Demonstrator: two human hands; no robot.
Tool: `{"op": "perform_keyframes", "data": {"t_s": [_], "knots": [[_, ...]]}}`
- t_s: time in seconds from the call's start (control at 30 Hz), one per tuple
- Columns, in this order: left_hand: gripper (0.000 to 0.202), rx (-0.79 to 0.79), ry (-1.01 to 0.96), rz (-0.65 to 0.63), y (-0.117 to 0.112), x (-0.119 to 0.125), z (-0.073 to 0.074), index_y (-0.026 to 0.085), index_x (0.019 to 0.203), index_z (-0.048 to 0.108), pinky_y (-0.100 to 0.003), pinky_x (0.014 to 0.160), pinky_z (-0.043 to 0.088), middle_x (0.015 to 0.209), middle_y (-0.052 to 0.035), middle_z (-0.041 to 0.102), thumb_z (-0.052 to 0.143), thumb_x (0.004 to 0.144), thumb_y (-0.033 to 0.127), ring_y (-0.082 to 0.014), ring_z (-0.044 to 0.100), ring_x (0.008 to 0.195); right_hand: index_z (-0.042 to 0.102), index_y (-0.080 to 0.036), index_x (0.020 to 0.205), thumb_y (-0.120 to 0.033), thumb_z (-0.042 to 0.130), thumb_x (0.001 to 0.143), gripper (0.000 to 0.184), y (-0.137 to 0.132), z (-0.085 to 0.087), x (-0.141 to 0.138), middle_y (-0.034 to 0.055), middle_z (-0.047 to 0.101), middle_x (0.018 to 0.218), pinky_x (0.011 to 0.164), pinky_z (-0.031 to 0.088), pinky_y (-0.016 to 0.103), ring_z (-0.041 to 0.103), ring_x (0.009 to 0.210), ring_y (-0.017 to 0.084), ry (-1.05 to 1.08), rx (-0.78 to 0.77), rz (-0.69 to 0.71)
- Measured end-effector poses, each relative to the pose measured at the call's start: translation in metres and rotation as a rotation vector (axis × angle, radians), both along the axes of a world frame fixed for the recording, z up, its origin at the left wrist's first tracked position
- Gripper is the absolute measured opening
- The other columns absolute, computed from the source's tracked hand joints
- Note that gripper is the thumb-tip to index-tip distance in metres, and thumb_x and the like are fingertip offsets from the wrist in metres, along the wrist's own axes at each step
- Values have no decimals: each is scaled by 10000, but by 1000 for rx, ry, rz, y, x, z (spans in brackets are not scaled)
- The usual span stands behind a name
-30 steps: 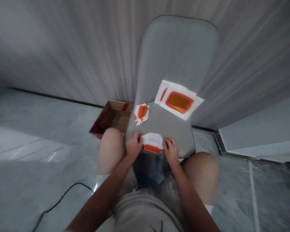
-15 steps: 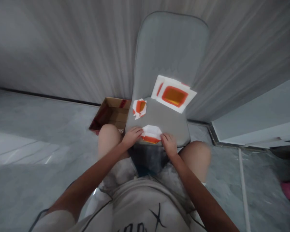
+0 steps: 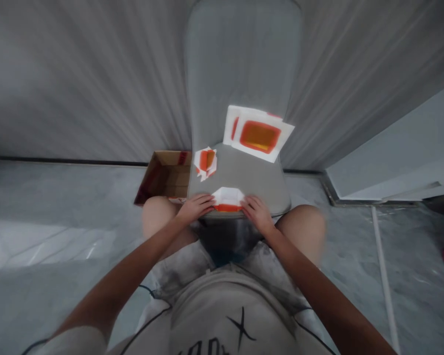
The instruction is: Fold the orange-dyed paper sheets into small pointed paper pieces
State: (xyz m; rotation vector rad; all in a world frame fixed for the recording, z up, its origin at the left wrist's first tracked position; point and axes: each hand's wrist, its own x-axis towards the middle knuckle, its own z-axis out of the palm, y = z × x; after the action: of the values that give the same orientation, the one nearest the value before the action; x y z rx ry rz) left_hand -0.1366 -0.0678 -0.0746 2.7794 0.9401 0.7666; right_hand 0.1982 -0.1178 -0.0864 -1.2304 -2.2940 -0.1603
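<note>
A partly folded sheet of paper (image 3: 228, 197), white with an orange-red strip along its near side, lies at the front edge of the grey chair seat (image 3: 257, 177). On its left end, the fingers of my left hand (image 3: 196, 208) are closed at the paper's edge. My right hand (image 3: 257, 213) grips the opposite end, with its fingertips on the right corner. Both thumbs are mostly hidden. Farther left on the seat sits a folded paper piece (image 3: 206, 161) in white, red and orange, apart from both hands.
White sheets with orange-red rectangles (image 3: 261, 135) lean against the chair backrest (image 3: 242, 59). An open cardboard box (image 3: 170, 180) stands on the floor left of the chair. A pleated grey curtain (image 3: 96, 88) hangs behind. My knees flank the seat.
The camera view has shifted, so the chair appears farther left and higher. Less of the red near strip shows on the paper; both hands still hold its ends.
</note>
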Motion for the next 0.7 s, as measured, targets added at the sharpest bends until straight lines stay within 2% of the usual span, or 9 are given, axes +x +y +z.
{"op": "perform_keyframes", "data": {"t_s": [0.1,0.2,0.3,0.43,0.57,0.7], "knots": [[242,5,-36,23,-1,1,-1,261,1205,746,-424,1080,563,1278,-77,750,605,1040,368,-217,695,1227,735,-233,1247,-257,548,1052,271,-2,-1,3,102,765,1183,1148,456,501,653,1168,243,83,-42,27],[217,7,-39,-8,-1,5,0,264,1180,751,-418,1075,557,1271,-67,756,611,1039,349,-212,690,1234,733,-253,1259,-242,492,1071,306,-7,0,4,81,777,1188,1184,420,536,670,1153,235,119,-102,31],[212,-5,-44,-25,0,9,2,264,1160,754,-409,1035,566,1240,-50,766,581,1055,326,-212,685,1217,746,-250,1230,-290,477,1080,311,-9,2,6,81,775,1221,1182,423,549,681,1157,235,155,-171,20],[251,-55,-88,25,0,15,6,239,1145,750,-411,1038,546,1194,-76,758,542,1072,359,-209,676,1165,752,-245,1187,-355,475,1086,315,-6,5,6,81,780,1187,1169,431,544,697,1125,233,240,-222,0],[256,-111,-138,121,0,28,9,213,1120,729,-381,958,546,1059,-77,751,520,1078,355,-205,664,1035,754,-225,1120,-389,453,1089,343,9,5,-2,91,777,1048,1087,483,500,690,1010,243,341,-230,-85],[286,-127,-124,292,0,43,7,190,1106,714,-377,894,521,982,-87,732,484,1084,359,-226,638,964,712,-205,1229,-402,411,1093,385,23,3,-12,116,748,1049,980,509,459,648,985,264,391,-235,-201]]}}
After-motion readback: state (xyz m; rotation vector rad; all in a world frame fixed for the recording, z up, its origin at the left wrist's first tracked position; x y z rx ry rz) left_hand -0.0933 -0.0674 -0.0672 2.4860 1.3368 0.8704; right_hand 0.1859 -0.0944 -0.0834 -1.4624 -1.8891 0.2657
